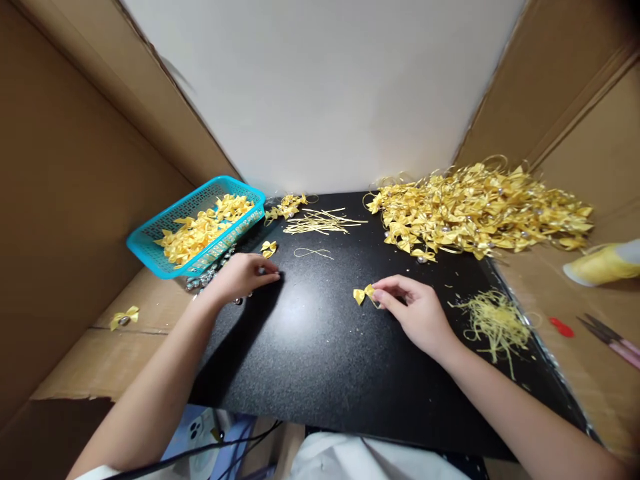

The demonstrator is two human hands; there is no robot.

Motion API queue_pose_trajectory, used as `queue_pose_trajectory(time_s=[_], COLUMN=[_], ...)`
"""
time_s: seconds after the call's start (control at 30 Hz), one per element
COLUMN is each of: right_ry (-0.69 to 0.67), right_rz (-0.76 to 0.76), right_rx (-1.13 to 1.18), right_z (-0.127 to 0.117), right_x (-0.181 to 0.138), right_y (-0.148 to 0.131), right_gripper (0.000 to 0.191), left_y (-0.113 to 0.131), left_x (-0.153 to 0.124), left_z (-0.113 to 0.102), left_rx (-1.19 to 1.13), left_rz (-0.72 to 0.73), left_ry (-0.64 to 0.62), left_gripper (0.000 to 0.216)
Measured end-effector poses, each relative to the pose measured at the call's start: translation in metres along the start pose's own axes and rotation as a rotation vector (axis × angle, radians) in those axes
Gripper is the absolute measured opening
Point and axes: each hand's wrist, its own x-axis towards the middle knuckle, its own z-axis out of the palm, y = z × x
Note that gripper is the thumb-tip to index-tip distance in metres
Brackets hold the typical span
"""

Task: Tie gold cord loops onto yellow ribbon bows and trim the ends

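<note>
In the head view my right hand [415, 310] pinches a small yellow ribbon bow [359, 296] by one side, just above the black tabletop [310, 360]. My left hand [245, 277] is at the left, thumb and fingertips brought together; whatever lies between them is too small or hidden to make out. Beside and partly under that hand are small silvery bells [203, 277]. Just beyond its fingers lies another yellow bow [269, 249]. A thin cord crossed into a loop [313, 253] rests near the middle, in front of a bundle of cut yellow cords [323, 222].
A turquoise basket [150, 241] of yellow bows stands back left. A large heap of corded bows [475, 213] fills the back right. Cord scraps [495, 323], a red object [561, 327], scissors [607, 337] and a yellow spool [600, 265] lie right. Cardboard walls [75, 133] flank the table.
</note>
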Motion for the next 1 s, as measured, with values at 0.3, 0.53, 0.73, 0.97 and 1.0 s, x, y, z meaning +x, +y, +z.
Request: queue_pose_trajectory(time_s=[0.3, 0.53, 0.73, 0.97, 1.0], right_ry=[-0.100, -0.101, -0.099, -0.106, -0.108], right_rz=[-0.120, -0.141, -0.152, -0.119, -0.106], right_rx=[-0.132, -0.133, -0.157, -0.138, -0.131], right_z=[0.010, 0.009, 0.009, 0.010, 0.010], right_x=[-0.010, -0.010, -0.010, -0.009, -0.009], right_y=[-0.011, -0.014, -0.013, -0.013, -0.012], right_gripper=[0.007, 0.008, 0.008, 0.007, 0.007], left_y=[0.101, 0.104, 0.106, 0.106, 0.106], left_x=[-0.014, -0.015, -0.016, -0.017, -0.017], left_z=[0.078, 0.078, 0.079, 0.075, 0.074], left_rx=[-1.183, -1.232, -1.226, -1.043, -1.011], left_rz=[0.053, 0.047, 0.092, 0.242, 0.262], left_ry=[-0.211, -0.197, -0.164, -0.128, -0.125], left_gripper=[0.033, 0.030, 0.027, 0.019, 0.018])
